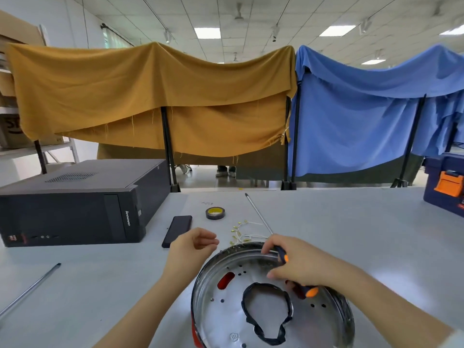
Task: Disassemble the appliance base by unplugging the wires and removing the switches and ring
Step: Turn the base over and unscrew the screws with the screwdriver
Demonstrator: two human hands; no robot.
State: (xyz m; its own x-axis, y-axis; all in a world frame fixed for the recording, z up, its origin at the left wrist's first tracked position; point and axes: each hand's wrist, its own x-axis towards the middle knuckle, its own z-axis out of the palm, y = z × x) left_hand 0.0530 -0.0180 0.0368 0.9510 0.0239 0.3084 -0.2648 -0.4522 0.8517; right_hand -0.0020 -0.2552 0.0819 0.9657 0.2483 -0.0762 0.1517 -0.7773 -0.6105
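Beyond the pale grey table (351, 234), mustard cloth (150, 96) and blue cloth (364, 116) drape over black stands under a white tiled ceiling (301, 11) with lit panel lights (207, 32).

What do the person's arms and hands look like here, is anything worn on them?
Both forearms are bare: no gloves, rings, watch or bands show on the left hand or the right hand. The only clothing visible is a sliver of white sleeve at the frame's lower right corner, on the right arm. The left arm shows no sleeve up to the picture's edge.
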